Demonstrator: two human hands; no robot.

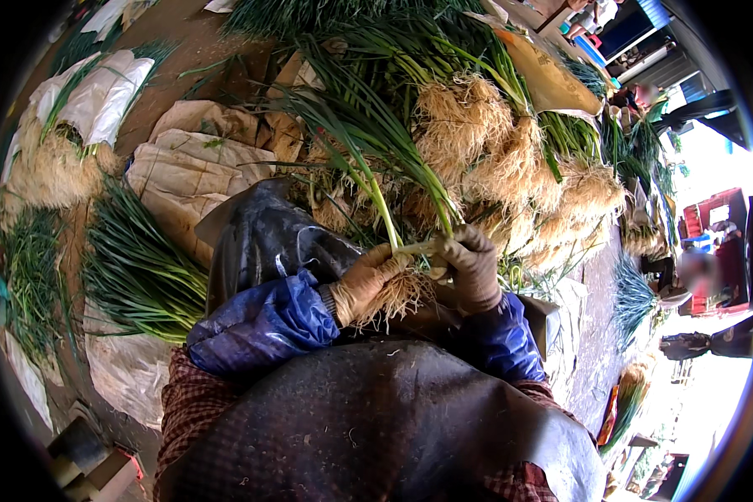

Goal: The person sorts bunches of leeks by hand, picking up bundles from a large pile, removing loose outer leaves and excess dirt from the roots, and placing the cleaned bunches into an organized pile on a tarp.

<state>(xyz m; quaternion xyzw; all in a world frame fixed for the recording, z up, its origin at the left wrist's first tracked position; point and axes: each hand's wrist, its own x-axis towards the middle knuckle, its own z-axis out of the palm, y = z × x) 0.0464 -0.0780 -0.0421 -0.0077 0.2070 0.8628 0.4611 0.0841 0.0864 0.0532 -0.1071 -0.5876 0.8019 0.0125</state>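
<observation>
Over my lap, my gloved left hand (366, 286) is closed around the pale base of some spring onions (380, 201), whose tan roots (406, 293) hang below the fingers. My gloved right hand (472, 269) pinches pale stalk close beside it, where another green stem (427, 177) runs down to its fingers. A short whitish strip of stalk (420, 248) spans the gap between the hands. The long green leaves reach away from me over the pile. Whether the right fingers hold a whole stem or only a peeled layer, I cannot tell.
Beyond my hands lies a big heap of spring onions with bushy roots (468, 117). Trimmed-looking green bunches (146, 259) lie at left, near beige sacking (194, 163) and a white-wrapped bundle (84, 109). A dark apron (376, 418) covers my lap. Other people sit at far right.
</observation>
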